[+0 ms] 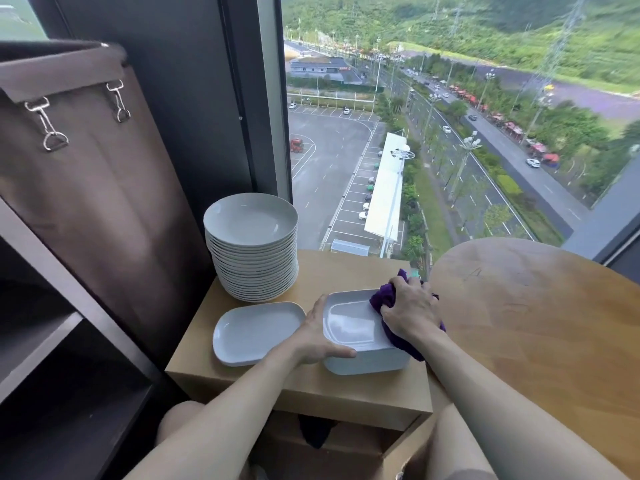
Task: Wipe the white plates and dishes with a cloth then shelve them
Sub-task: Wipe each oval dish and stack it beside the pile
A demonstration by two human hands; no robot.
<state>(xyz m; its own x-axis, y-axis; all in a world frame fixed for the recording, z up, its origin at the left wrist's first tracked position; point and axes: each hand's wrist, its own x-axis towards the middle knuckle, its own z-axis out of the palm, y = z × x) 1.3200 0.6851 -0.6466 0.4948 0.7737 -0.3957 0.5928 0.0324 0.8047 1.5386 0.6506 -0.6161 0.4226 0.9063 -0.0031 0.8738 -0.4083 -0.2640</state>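
Note:
A stack of white rectangular dishes (349,327) stands on a small wooden cabinet top (332,268). My left hand (320,336) grips the left edge of the top dish. My right hand (410,311) presses a purple cloth (382,299) onto the right side of that dish. A single white rectangular dish (254,332) lies flat to the left of the stack. Behind it rises a tall stack of round white plates (251,244).
A dark shelf unit (52,327) with open compartments stands at the left, with a brown fabric hamper (90,188) behind it. A round wooden table (540,306) adjoins the cabinet on the right. A floor-length window (450,116) is directly beyond.

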